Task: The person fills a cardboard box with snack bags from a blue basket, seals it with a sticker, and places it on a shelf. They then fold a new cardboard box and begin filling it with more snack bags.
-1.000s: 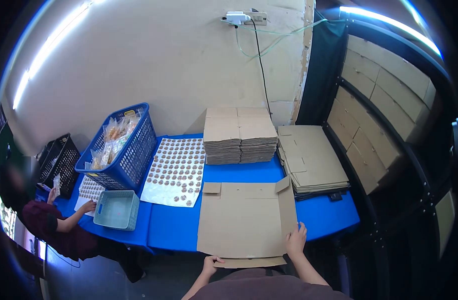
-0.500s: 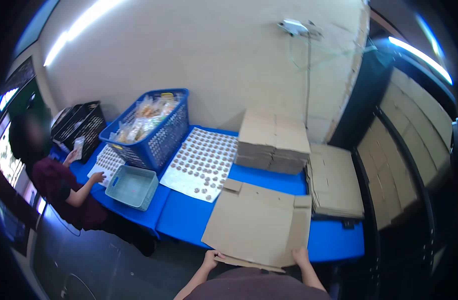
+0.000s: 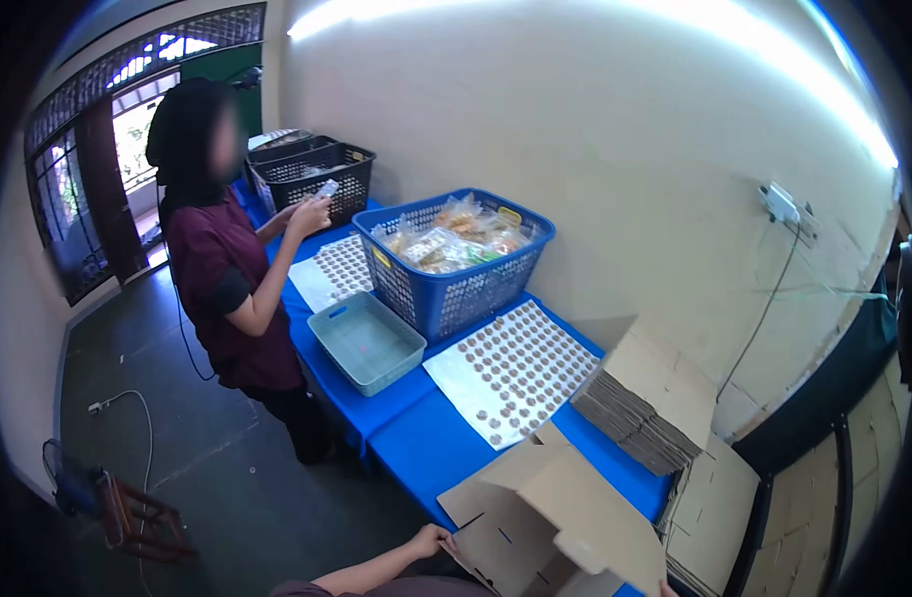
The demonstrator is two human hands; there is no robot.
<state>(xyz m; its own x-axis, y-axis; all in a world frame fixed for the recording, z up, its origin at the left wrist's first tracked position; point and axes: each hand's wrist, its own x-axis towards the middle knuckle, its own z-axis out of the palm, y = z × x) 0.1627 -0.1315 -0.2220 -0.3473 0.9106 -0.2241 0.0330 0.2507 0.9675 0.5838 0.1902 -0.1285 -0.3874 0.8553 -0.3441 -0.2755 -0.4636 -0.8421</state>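
Observation:
A partly folded cardboard box [image 3: 600,507] is in front of me at the table's near edge, its flaps raised and its inside partly showing. My left hand [image 3: 431,540] is closed on the box's left edge. At the bottom of the view, only a small part of my right hand [image 3: 667,589] shows, at the right edge of the same cardboard; most of its fingers are out of sight. Just beyond the box lies a white sheet [image 3: 460,370] with rows of small round brown pieces.
A blue basket [image 3: 446,298] of plastic packets and a grey-green tray [image 3: 366,343] stand on the blue-covered table [image 3: 406,438]. Flat cardboard stacks [image 3: 640,418] are to the right. A co-worker [image 3: 222,289] at the left holds a small packet near black baskets [image 3: 326,189].
My view has swung left. The cardboard, previously opened out rather flat, now has raised panels. The co-worker's two hands have come together at the packet.

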